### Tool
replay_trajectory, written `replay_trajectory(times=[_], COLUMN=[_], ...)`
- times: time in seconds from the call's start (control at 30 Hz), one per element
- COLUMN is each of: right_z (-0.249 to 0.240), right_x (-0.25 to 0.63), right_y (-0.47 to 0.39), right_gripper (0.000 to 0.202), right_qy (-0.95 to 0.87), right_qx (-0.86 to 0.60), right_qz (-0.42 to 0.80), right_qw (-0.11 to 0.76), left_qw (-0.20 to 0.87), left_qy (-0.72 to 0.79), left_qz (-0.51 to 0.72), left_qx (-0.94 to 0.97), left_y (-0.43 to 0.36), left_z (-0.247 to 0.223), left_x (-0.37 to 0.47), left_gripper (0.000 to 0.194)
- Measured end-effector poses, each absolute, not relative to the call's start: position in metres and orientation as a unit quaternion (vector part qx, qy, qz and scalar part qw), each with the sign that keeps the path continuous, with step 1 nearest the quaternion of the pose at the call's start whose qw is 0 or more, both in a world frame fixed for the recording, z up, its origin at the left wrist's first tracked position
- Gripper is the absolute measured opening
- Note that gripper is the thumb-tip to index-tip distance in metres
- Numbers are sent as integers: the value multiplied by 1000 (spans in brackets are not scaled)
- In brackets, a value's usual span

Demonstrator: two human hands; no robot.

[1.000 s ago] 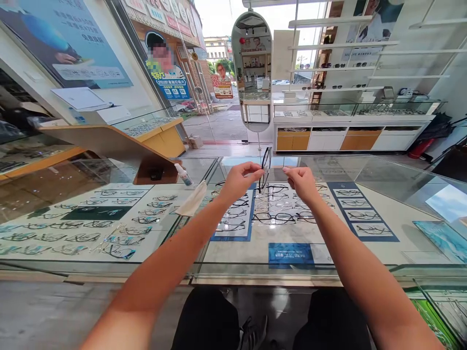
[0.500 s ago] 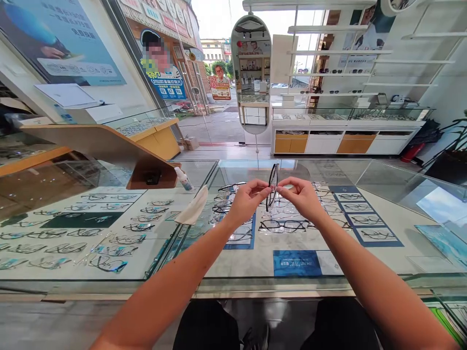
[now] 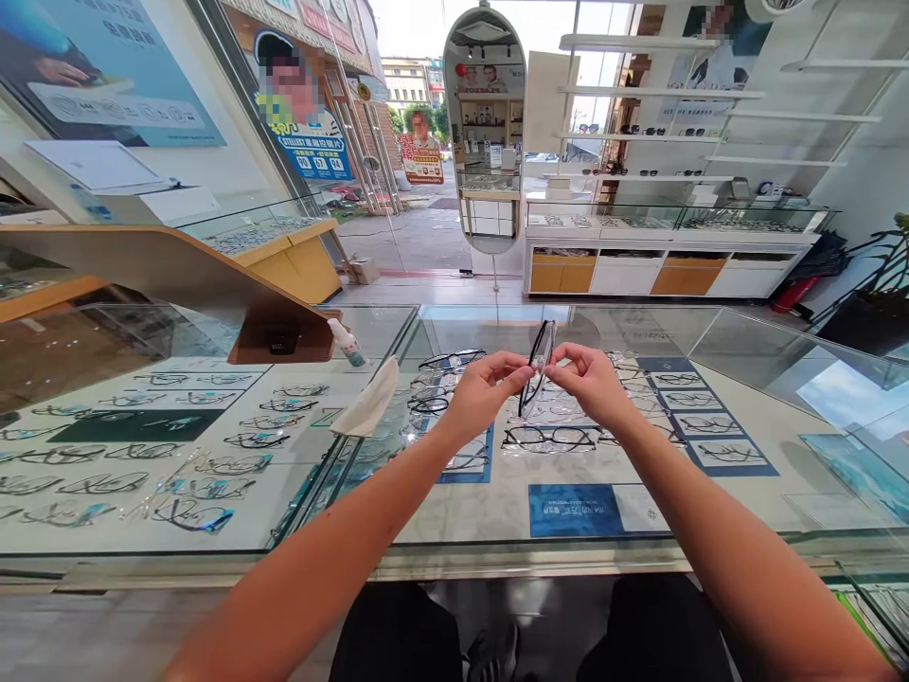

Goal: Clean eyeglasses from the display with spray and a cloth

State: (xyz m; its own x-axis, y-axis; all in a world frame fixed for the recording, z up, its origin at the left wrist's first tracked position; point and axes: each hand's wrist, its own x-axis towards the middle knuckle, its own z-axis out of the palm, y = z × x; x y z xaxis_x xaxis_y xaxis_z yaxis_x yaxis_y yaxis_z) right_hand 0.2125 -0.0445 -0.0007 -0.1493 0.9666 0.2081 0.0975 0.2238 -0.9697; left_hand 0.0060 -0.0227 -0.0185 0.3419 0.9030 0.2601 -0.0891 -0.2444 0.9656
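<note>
A pair of dark-rimmed eyeglasses is held up above the glass counter, seen nearly edge-on. My left hand pinches it from the left with thumb and fingers. From the other side my right hand is pinched on it too, close to the middle of the frame. The fingertips partly cover where each hand grips. Beneath the hands, several eyeglasses lie in rows inside the showcase, among them a black-rimmed pair. To the left, a pale cloth lies on the countertop, near a white spray bottle.
A brown wooden stand juts over the left counter. Blue display cards bear eyeglasses on the right, and a blue leaflet lies near the front edge. Across the floor stand an oval mirror and a low display cabinet.
The eyeglasses have turned slightly, so the two rims now show more apart and tilted. Both hands keep hold of them. The camera view has shifted a little.
</note>
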Motion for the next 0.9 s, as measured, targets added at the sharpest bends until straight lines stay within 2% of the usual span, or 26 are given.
replay_trajectory(times=[0.23,0.43,0.63,0.9], right_z=[1,-6,-19,-24], right_x=[214,215,201,193], right_y=[-44,-38,-35,-35], right_gripper=[23,21,28,34], right_qy=[-592,-545,-474,-425], right_qx=[-459,-463,-449,-437], right_qz=[410,394,437,478], right_qw=[520,578,619,632], left_qw=[541,533,520,475], left_qy=[339,329,317,338], left_qz=[504,606,665,671], left_qx=[582,490,431,458], left_y=[-19,-6,3,1], left_z=[-18,-13,-14,-18], left_x=[5,-3,-10,-7], left_gripper=[46,50,48,50])
